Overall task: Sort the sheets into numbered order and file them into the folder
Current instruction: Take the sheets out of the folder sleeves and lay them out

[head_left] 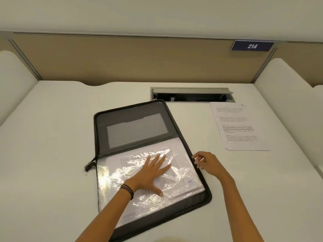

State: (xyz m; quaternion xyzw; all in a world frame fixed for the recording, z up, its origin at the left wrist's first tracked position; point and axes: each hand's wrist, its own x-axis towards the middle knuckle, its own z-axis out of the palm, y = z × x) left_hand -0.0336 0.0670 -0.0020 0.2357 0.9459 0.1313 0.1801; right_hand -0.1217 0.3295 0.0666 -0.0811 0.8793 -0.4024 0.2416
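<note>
- The left hand (153,173) lies flat with its fingers straight and spread, palm down on the clear plastic sleeve (120,177) in the near half of the folder (122,119).
- Dark cord bracelets (127,190) circle the left wrist, just above the folder's near half.
- The right hand (208,163) sits at the folder's right rim with its fingers bent and the tips at the zip edge. Whether they grip the rim or merely touch it cannot be told.
- Under the sleeve, printed sheets (181,173) lie inside the folder, their text running sideways. The plastic is wrinkled and glares in the light.
- The folder is open and lies flat on the white tabletop (52,137), turned at an angle, with a dark zip border all round.
- Its far half is a grey inner flap with a pocket.
- A zip pull (89,165) hangs off the folder's left side at the fold.
- One loose sheet (244,130) lies on the tabletop to the right of the folder, well apart from it. It is printed with paragraphs and has a handwritten 9 at its far corner.
- Beyond the folder's far right corner, a metal cable hatch (192,95) is set into the tabletop with its lid raised. The loose sheet's far edge lies just beside it.
- Behind the folder stands a beige partition (122,58). It carries a blue plate (251,46) reading 214 at its upper right.
</note>
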